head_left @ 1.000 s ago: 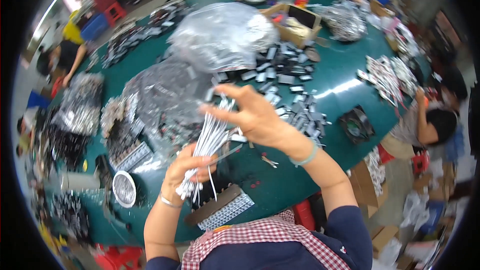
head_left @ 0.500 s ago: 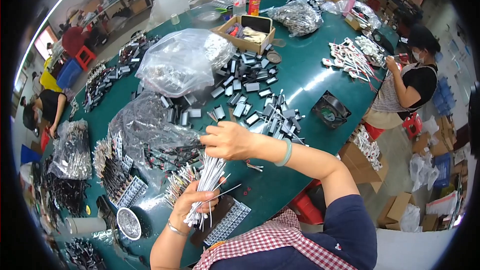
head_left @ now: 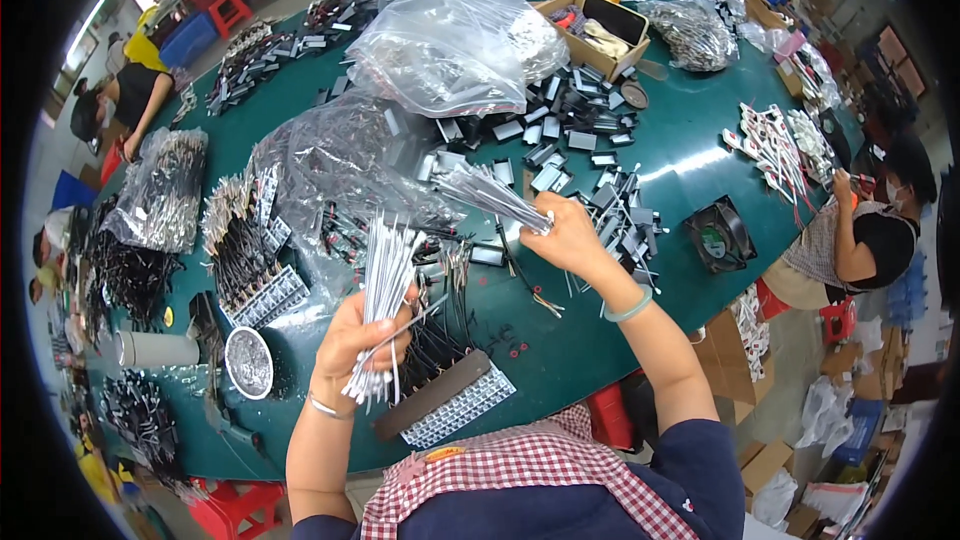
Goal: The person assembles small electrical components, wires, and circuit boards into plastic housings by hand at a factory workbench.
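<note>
My left hand [head_left: 362,342] is closed around an upright bundle of thin white wires [head_left: 388,265], with one strand sticking out sideways. My right hand [head_left: 566,237], a pale green bangle at its wrist, grips the end of a second bundle of thin greyish-white wires [head_left: 490,192]. That bundle points left over the table, apart from the first. Below and between the hands lies a silver ridged strip [head_left: 462,408] with a brown bar [head_left: 430,396] along it. Black wires [head_left: 450,315] extend from the bar. Small dark rectangular housings [head_left: 548,130] lie scattered beyond my right hand.
A large clear plastic bag [head_left: 435,50] and an open box [head_left: 590,45] stand farther back. A black fan [head_left: 720,233] sits to the right. A white bowl [head_left: 249,362] and a cylinder [head_left: 158,348] are at left. A person [head_left: 850,210] works at the right edge.
My right hand has moved right, away from the left-hand bundle, and now holds a separate bundle. The view has shifted, uncovering the strip and black wires.
</note>
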Demonstrator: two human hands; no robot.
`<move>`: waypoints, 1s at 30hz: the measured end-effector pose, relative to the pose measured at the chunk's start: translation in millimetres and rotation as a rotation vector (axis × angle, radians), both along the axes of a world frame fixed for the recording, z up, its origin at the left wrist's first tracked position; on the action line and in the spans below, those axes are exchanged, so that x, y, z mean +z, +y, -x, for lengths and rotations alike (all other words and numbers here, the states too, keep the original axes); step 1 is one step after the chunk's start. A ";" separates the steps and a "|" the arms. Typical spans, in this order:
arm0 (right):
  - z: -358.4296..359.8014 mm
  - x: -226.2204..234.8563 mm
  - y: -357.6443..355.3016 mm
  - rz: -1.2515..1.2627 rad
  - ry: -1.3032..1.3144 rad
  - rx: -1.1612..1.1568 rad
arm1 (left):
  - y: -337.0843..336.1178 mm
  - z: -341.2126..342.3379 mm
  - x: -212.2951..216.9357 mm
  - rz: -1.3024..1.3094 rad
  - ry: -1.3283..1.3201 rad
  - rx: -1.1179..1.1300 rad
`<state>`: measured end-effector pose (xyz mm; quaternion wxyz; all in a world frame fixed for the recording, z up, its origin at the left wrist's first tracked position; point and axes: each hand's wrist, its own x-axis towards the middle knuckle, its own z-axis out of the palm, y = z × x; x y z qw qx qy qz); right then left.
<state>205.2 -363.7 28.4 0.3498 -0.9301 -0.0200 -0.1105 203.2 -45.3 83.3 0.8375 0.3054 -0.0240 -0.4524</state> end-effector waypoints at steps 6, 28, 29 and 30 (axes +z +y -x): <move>11.6 11.2 46.0 -0.260 0.156 -0.057 | -48.3 -15.8 -16.6 -0.260 -0.224 0.347; 36.9 20.8 103.4 -0.422 0.198 0.144 | -42.1 -58.0 -38.7 -0.944 -0.749 0.368; 39.9 7.3 91.7 -0.565 0.205 0.129 | -32.7 -65.8 -29.3 -1.041 -0.856 0.316; 44.5 9.8 79.0 -0.685 0.272 0.052 | -30.1 -72.8 -20.3 -1.127 -0.967 0.256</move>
